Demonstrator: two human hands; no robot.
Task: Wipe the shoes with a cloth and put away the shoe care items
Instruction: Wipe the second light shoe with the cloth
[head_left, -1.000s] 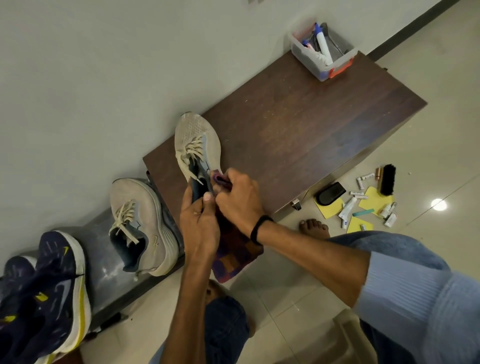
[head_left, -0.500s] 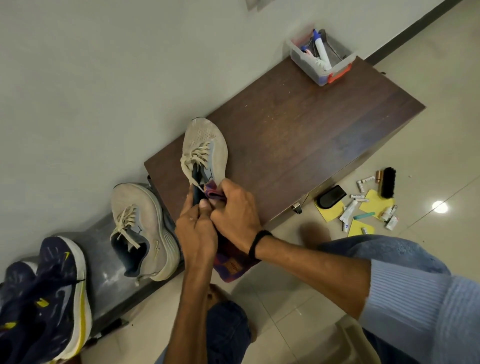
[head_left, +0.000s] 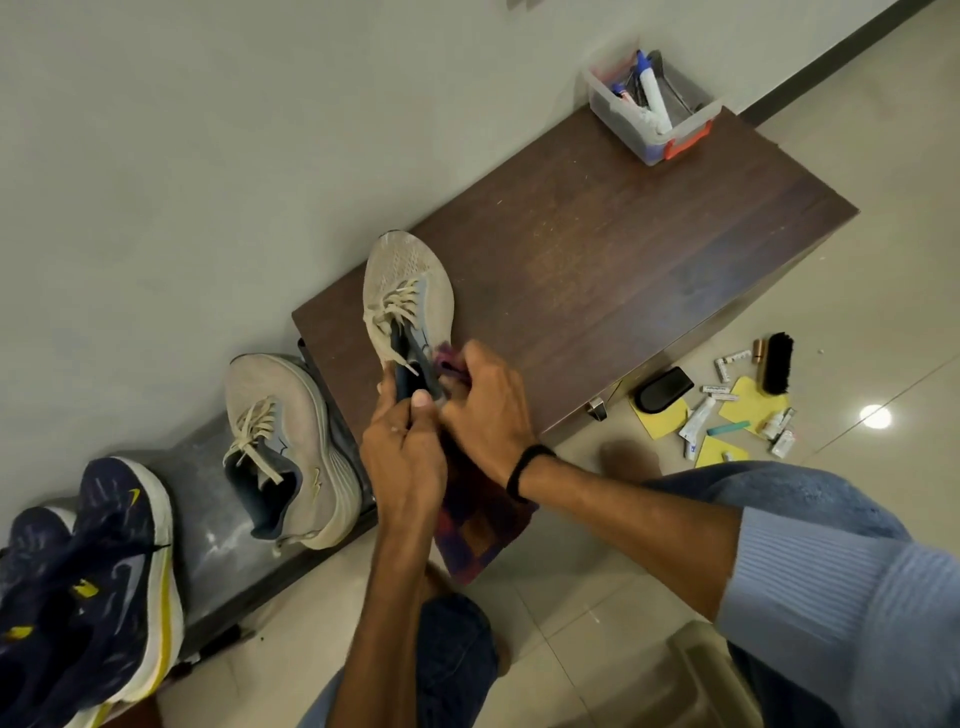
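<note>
My left hand (head_left: 402, 457) grips the beige shoe (head_left: 408, 291) by its heel, centre frame, bracing it on the surface (head_left: 597, 249) so my right hand (head_left: 483, 410), pinching the cloth (head_left: 478, 525), can rub the collar. Care items (head_left: 727, 410) lie on the floor (head_left: 857, 322), mid-right.

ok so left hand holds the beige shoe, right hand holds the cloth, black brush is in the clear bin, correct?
No. The head view shows the black brush lying on the floor beside the cabinet, not in the clear bin. The rest stands.
</note>
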